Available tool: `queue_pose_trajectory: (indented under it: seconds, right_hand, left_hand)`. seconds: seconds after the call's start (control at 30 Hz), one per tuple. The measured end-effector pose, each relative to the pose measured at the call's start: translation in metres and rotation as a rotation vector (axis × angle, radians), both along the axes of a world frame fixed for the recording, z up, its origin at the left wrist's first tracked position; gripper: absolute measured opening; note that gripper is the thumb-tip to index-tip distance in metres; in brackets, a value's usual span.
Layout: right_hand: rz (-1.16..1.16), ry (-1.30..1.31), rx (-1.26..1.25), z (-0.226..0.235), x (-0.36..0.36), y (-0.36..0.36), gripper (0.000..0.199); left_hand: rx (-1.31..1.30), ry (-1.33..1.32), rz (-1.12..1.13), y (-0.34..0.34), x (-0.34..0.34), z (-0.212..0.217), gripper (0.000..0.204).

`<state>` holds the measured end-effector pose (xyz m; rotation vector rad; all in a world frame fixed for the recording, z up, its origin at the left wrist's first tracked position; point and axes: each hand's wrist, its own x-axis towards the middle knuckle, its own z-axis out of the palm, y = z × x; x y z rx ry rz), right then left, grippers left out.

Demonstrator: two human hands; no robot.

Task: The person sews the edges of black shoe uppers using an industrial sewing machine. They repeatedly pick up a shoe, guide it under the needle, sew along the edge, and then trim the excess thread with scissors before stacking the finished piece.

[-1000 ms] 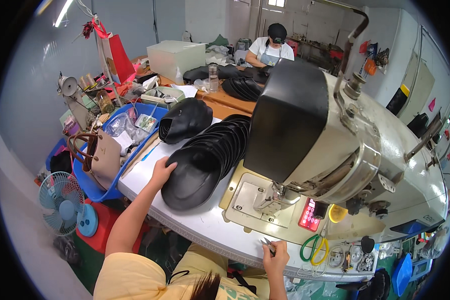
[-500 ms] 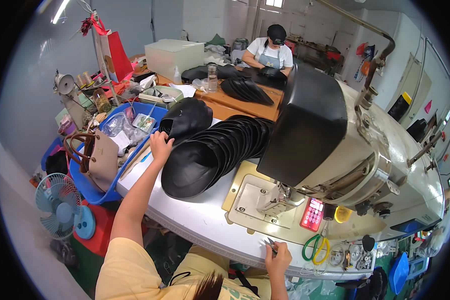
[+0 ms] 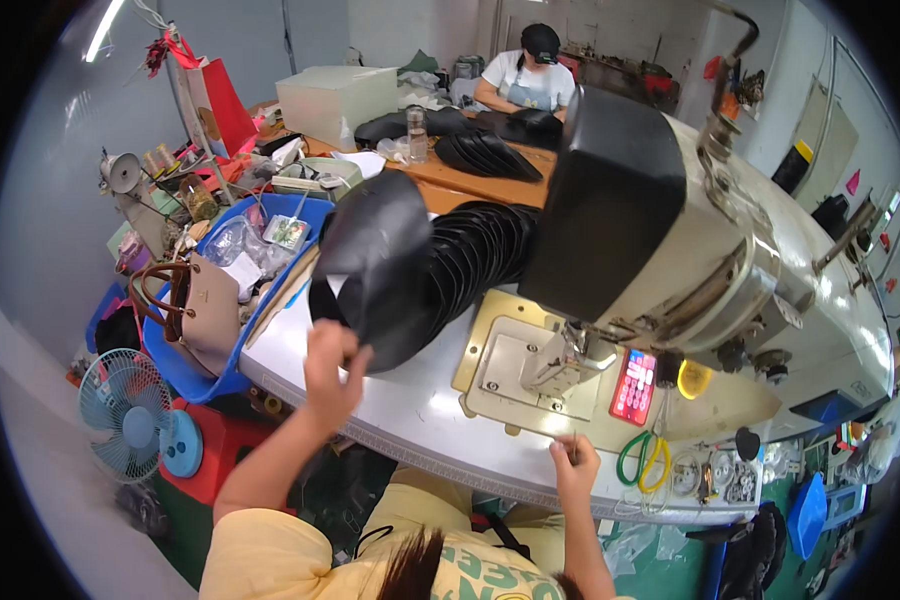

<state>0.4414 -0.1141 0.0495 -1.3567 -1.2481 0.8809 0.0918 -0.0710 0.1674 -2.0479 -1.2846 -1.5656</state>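
Note:
My left hand (image 3: 332, 372) is closed on the lower edge of a curved black leather piece (image 3: 378, 235). That piece stands up, tilted, slightly blurred by motion. It partly hides the row of overlapping black leather pieces (image 3: 480, 245) behind it on the white table. My right hand (image 3: 575, 465) is closed by the table's front edge, below the sewing machine's needle plate (image 3: 510, 365). Only a bit of the small dark pointed tool between its fingers shows; the earlier frame shows it better.
The sewing machine head (image 3: 620, 230) looms at the right. By its base lie a red phone (image 3: 633, 385) and scissors with green and yellow handles (image 3: 646, 460). A blue tub (image 3: 232, 365) with a handbag (image 3: 210, 310) stands left. Across the orange table (image 3: 445, 185), a co-worker (image 3: 528, 80) sits.
My left hand has come nearer to me, lifting and tilting a black leather piece. My right hand has shifted slightly right and up. The whole view has shifted a little.

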Motion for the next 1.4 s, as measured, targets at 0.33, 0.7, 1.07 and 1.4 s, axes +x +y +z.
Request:
queue_pose_trajectory:
  seconds: [0.33,0.7,1.07,1.4]
  right_hand:
    - [0.333,0.890,-0.370,0.056,-0.051,0.016,0.033]
    - [0.458,0.891,-0.426,0.062,-0.043,0.017,0.038]
    - [0.494,1.104,-0.540,0.053,-0.045,0.015,0.040]
    - [0.604,1.061,-0.604,0.067,-0.063,0.038,0.034]
  left_hand:
    - [-0.243,-0.029,-0.563,-0.102,0.132,-0.089,0.029]
    - [-0.091,0.272,-0.390,-0.040,0.103,-0.036,0.033]
    - [0.011,-0.051,-0.484,-0.019,0.123,-0.065,0.032]
    - [-0.043,0.251,-0.355,-0.012,0.093,-0.044,0.049]
